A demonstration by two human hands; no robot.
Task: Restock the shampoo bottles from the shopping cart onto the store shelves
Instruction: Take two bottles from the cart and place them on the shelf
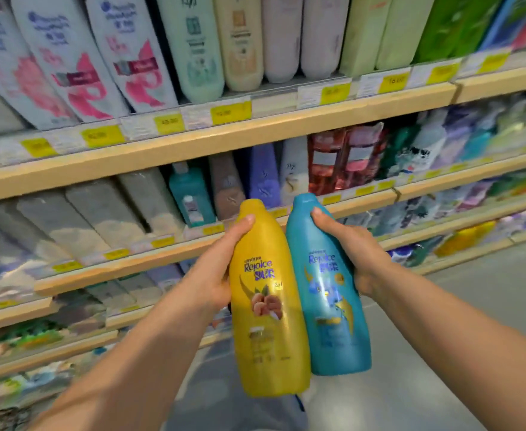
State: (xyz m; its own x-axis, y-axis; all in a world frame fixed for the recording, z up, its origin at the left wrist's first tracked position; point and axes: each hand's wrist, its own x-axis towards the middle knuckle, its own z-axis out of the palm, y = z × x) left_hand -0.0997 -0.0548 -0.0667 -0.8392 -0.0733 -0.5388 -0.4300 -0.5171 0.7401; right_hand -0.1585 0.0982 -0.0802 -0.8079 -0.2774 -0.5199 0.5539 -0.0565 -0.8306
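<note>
Two bottles up at once in front of the shelves (212,141): the left hand (216,269) wraps its fingers (243,221) round the upper body of the yellow shampoo bottle (268,309), and the right hand (353,253) curls round the blue shampoo bottle (328,293) the same way, the two bottles touching side by side, held in the air short of the shelf's front edge. These look like stiff, glossy plastic, probably full and fairly heavy, so slippery in the palm. A hold where the shoulder narrows looks the safest place to take them.
</note>
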